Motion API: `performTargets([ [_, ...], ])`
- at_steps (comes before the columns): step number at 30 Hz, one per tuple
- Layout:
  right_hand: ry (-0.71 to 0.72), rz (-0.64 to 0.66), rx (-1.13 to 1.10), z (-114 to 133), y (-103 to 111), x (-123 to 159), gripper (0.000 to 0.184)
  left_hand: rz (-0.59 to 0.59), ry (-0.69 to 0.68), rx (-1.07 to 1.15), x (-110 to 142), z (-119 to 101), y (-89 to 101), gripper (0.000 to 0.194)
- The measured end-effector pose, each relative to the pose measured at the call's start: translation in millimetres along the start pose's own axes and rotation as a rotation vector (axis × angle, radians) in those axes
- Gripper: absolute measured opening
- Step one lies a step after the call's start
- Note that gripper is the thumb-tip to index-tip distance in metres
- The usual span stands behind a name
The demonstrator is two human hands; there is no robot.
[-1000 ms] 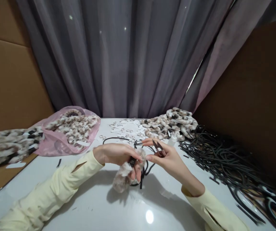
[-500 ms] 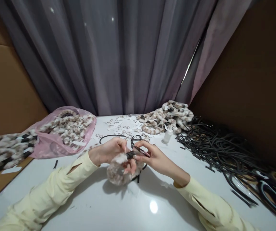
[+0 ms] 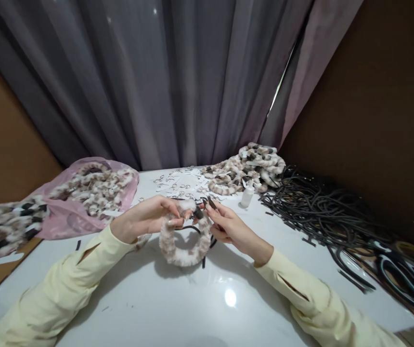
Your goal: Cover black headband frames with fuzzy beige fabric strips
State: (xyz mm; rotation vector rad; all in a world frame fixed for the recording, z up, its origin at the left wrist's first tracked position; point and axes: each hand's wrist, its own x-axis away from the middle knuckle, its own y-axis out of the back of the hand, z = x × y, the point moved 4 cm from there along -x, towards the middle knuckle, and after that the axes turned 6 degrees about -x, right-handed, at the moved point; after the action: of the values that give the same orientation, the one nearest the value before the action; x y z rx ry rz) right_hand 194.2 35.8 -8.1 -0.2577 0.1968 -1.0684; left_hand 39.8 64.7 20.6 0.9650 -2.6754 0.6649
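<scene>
A fluffy white and brown fur ring (image 3: 185, 255) hangs upright above the white table. My left hand (image 3: 152, 217) grips its top left, fingers closed on the fur. A dark band (image 3: 198, 212) wraps the ring at the upper right, near the fingertips of my right hand (image 3: 230, 226). That hand is closed around a small dark tool with slim pointed ends (image 3: 211, 202); whether it is snips or tweezers I cannot tell. Behind the ring, a black cord (image 3: 188, 228) shows through its opening.
At left a pink plastic bag (image 3: 132, 185) holds fur rings. More rings (image 3: 261, 161) are piled at the back right, beside a small clear bottle (image 3: 247, 196). Black cords (image 3: 322, 212) heap along the right, with large scissors (image 3: 402, 282). Small metal rings (image 3: 185, 187) lie at the back.
The fur ring has turned to face me, its opening now plainly visible. My right hand has drawn the tool's points upward beside the dark band. The view has shifted slightly.
</scene>
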Motion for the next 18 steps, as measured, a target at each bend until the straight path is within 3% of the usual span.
performTargets([
  [5,-0.045,-0.001,-0.058,-2.5,4.4,0.1,0.040,-0.096,-0.084,-0.141,0.3,-4.7,9.4,0.022],
  [10,-0.078,-0.036,-0.013,-4.2,5.1,0.2,0.038,-0.438,-0.466,-0.878,17.3,-21.6,3.9,0.035],
  [14,-0.081,0.002,-0.032,-1.9,2.2,1.2,0.031,-0.409,-0.664,-1.321,24.3,-22.8,-14.6,0.033],
  [18,-0.074,0.029,-0.077,2.7,1.7,2.2,0.026,-0.403,-0.798,-1.509,22.6,-23.0,-22.3,0.018],
])
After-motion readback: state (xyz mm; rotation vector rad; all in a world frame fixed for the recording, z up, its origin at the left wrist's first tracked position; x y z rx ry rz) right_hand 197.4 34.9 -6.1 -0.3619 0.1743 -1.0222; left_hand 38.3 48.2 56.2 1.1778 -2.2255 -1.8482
